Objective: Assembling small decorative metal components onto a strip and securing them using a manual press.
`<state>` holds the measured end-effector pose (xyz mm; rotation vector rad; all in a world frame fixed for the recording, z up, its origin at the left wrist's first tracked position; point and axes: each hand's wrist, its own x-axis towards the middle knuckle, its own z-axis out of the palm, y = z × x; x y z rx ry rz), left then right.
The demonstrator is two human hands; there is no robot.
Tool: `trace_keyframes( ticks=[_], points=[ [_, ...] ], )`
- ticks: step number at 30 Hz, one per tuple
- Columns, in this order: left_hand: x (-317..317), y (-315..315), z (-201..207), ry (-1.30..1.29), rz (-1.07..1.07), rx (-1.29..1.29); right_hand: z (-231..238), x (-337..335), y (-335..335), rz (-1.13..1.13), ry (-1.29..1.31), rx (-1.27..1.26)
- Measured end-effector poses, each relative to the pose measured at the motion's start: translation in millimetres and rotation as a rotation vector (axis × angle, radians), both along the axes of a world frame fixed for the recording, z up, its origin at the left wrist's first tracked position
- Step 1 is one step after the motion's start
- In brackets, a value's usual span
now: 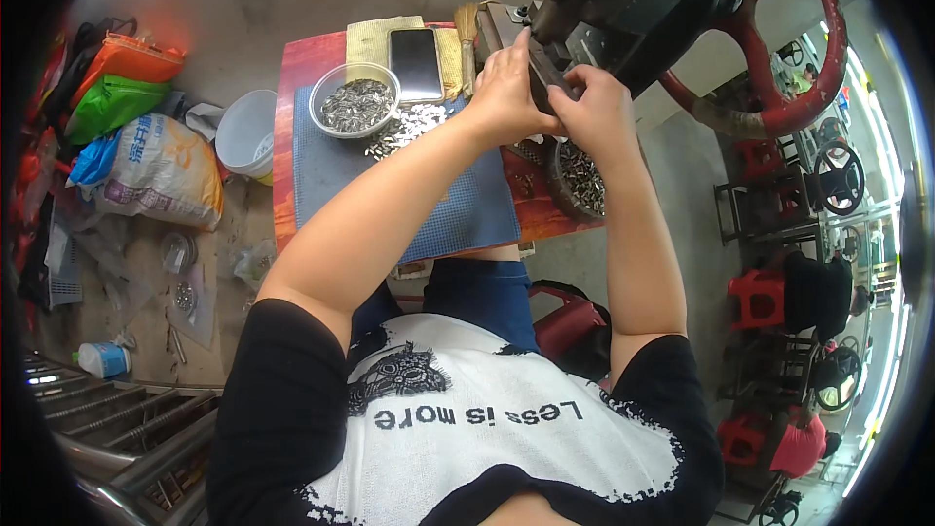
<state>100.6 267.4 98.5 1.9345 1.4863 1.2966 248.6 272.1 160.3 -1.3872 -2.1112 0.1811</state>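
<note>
Both my hands are at the base of a dark hand press (623,10), beyond the table edge nearest it. My left hand (508,93) lies along the press's metal block, index finger stretched up toward the tooling and thumb pointing right. Close beside it, my right hand (599,115) has its fingers curled in at the block; whatever is between them is hidden. Left of my hands, small shiny metal pieces (404,131) lie loose on a blue textured mat (467,205). A clear round tub (355,134) of similar pieces stands beside them. Below my right hand is another tub (581,180) of small metal parts.
A phone (416,68) rests on a yellow cloth (385,31), near a brush (467,39). The press's red handwheel (765,49) juts out at right. Left of the table stand a white bucket (239,141) and a full sack (161,170). People sit at similar presses far right.
</note>
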Motion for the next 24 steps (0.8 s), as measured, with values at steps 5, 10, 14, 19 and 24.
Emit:
trace_keyframes(
  ticks=[5, 10, 14, 19, 24],
  points=[
    [5.6, 6.9, -7.0, -0.02, 0.048, 0.039, 11.1, -1.5, -0.7, 0.034, -0.015, -0.07],
    [5.1, 4.8, -8.5, -0.01, 0.067, 0.11, -5.7, 21.1, 31.8, -0.012, 0.165, -0.086],
    [6.2, 0.4, -5.0, 0.039, 0.097, 0.118, -27.1, 29.2, 55.1, -0.045, 0.103, -0.132],
    [3.9, -1.3, -2.8, -0.001, 0.082, 0.096, -36.5, 29.7, 61.7, 0.006, 0.131, -0.267],
    [6.3, -0.9, 0.9, 0.017, 0.079, 0.064, -38.4, 31.6, 56.2, -0.03, 0.114, -0.183]
  ],
)
